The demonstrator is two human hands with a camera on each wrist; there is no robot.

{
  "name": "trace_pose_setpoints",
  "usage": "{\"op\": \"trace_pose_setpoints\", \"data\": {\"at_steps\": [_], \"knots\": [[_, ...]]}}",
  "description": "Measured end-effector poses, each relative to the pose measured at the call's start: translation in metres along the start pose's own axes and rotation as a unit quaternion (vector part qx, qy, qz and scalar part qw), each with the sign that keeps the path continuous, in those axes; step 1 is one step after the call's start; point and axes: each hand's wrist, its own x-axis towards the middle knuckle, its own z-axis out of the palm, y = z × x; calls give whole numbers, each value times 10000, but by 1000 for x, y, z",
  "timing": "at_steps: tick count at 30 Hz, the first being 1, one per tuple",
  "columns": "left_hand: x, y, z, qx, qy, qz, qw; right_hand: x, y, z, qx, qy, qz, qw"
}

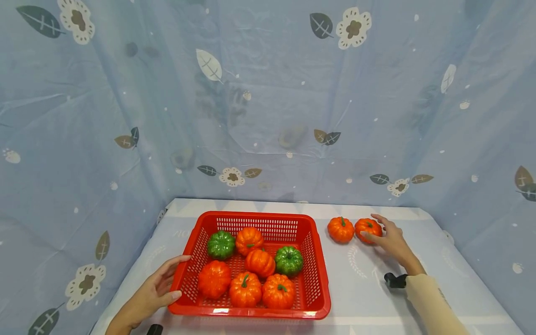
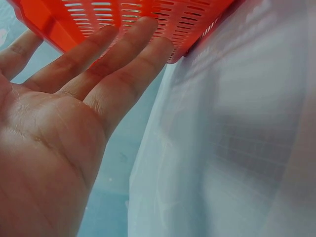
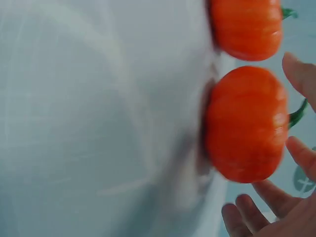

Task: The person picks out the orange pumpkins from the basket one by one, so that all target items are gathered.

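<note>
A red plastic basket holds several small orange pumpkins and two green ones, one of them a green pumpkin on the right side. My left hand is at the basket's left side, its fingers extended along the slotted wall and its thumb near the front corner. To the right of the basket, two orange pumpkins sit side by side on the table. Over the right-hand pumpkin is my right hand, thumb and fingers spread about it. In the right wrist view, fingertips are close beside that pumpkin.
The other loose pumpkin sits just left of the one under my right hand. A pale patterned cloth covers the table. Blue floral curtains enclose the back and both sides.
</note>
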Motion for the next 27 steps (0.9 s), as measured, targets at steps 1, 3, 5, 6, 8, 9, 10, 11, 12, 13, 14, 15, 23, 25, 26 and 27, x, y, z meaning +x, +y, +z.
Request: {"op": "trace_pose_setpoints", "data": {"at_steps": [1, 3, 5, 6, 8, 9, 10, 11, 12, 13, 14, 15, 23, 25, 26, 27], "knots": [[0, 0, 0, 10, 14, -10, 10000, -1, -3, -2, -62, 75, -79, 9999], [-1, 0, 0, 19, 23, -17, 10000, -1, -10, -5, -184, 245, -231, 9993], [-1, -1, 0, 19, 22, -3, 10000, -1, -17, -8, -233, 406, -434, 9980], [-1, -1, 0, 10, 13, 11, 10000, 0, -21, -9, -245, 477, -532, 9971], [0, -1, 0, 0, -12, 54, 10000, 0, -30, -11, -288, 635, -746, 9948], [0, -1, 0, -12, -25, 74, 10000, 0, -36, -12, -287, 694, -856, 9935], [0, -2, 0, -17, -32, 96, 9999, 0, -42, -12, -291, 739, -945, 9924], [0, -2, 0, -18, -36, 105, 9999, 0, -48, -12, -276, 763, -1014, 9915], [0, -2, 0, -26, -34, 109, 9999, -1, -55, -12, -267, 777, -1086, 9907], [0, -2, 0, -27, -34, 104, 9999, -1, -62, -12, -252, 775, -1168, 9898], [0, -2, 0, -33, -12, 97, 9999, -2, -69, -12, -249, 768, -1229, 9891], [0, -1, 0, -23, -29, 121, 9999, -3, -77, -11, -224, 747, -1296, 9885], [0, -2, 0, -121, -112, 275, 9995, -9, -125, 2, 15, 457, -1891, 9809], [0, -2, 0, -115, -97, 224, 9996, -11, -136, 7, 79, 351, -2073, 9776], [-1, -2, 0, -104, -85, 200, 9997, -12, -141, 10, 117, 298, -2169, 9757], [-1, -2, 0, -91, -98, 205, 9997, -13, -147, 13, 136, 250, -2251, 9739]]}}
